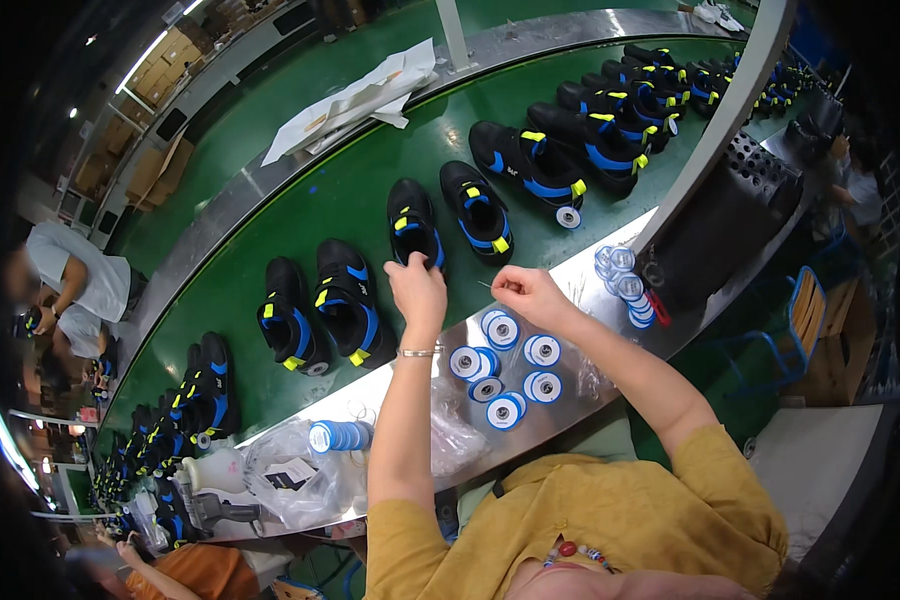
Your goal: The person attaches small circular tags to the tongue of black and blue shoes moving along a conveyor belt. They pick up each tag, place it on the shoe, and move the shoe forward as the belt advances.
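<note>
On the green belt (390, 155) beyond the steel bench (582, 280) stood a black-and-blue shoe (412, 208), its heel apparently pinched by the left hand's (418, 290) fingers. The right hand (530, 296), apart from it, had its fingers closed on a thin strand (484, 284), above round tags (503, 331) on the bench; the step looked like threading at the heel, which seemed to call for precise aim next.

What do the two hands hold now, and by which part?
The left hand holds a black shoe at its heel; the right hand pinches a thin strand near one end.
</note>
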{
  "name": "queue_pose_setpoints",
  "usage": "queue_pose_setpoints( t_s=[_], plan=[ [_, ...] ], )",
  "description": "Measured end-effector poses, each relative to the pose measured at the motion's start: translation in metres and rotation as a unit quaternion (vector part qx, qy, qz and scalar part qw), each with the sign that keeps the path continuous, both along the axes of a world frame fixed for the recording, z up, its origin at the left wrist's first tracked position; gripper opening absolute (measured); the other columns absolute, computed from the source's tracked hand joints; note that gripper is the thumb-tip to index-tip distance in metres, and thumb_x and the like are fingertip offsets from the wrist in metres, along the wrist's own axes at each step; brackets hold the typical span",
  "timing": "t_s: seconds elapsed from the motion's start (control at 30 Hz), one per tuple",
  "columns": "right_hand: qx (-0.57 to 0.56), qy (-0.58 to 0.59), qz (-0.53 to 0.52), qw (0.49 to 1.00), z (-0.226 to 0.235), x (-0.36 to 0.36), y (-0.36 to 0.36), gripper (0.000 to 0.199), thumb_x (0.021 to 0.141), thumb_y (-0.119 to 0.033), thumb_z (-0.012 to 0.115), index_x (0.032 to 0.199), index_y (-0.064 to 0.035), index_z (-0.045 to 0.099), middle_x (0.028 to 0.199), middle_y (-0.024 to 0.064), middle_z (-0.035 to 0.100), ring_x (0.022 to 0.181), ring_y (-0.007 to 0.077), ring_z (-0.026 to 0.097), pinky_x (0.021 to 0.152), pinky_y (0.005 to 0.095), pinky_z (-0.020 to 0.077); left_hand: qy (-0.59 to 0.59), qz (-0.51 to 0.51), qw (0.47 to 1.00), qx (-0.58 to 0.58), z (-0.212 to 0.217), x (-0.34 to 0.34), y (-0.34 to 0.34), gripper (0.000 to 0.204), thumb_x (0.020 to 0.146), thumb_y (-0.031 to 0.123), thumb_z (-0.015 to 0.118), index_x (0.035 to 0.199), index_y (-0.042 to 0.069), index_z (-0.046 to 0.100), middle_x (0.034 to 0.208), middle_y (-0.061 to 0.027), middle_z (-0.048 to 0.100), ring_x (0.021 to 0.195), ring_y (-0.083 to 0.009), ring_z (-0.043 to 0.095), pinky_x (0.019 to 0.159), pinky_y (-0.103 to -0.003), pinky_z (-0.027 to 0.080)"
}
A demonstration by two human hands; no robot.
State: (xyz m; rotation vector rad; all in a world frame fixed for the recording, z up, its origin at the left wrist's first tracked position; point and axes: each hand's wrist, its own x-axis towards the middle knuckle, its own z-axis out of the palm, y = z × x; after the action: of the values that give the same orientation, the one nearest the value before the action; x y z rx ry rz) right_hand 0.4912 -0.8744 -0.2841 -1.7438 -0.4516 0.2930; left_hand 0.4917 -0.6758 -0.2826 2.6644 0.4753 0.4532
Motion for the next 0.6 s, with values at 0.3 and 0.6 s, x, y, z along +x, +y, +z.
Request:
queue_pose_setpoints(
  t_s=[0.3,0.6],
  plan=[
    [-0.225,-0.321,-0.022,0.920,-0.005,0.007,0.022,0.004,0.082,-0.011,0.061,0.085,-0.0082,0.060,0.080,0.0109,0.057,0.069,0.0340,0.062,0.059,0.0438,0.0504,-0.015,0.020,0.842,-0.538,0.000,-0.061,-0.011,0.029,0.086,0.009,0.067,0.108,-0.004,0.053,0.099,-0.0128,0.063,0.082,-0.0200,0.065,0.067,-0.027,0.054],
    [-0.251,-0.365,0.018,0.896,-0.003,0.005,0.032,0.005,0.079,-0.009,0.061,0.084,-0.0081,0.060,0.079,0.0110,0.057,0.070,0.0311,0.063,0.058,0.0409,0.0513,-0.010,0.034,0.720,-0.693,-0.005,-0.059,-0.002,0.015,0.091,0.006,0.062,0.101,-0.004,0.058,0.087,-0.0115,0.065,0.073,-0.0169,0.066,0.063,-0.024,0.055]
  ],
)
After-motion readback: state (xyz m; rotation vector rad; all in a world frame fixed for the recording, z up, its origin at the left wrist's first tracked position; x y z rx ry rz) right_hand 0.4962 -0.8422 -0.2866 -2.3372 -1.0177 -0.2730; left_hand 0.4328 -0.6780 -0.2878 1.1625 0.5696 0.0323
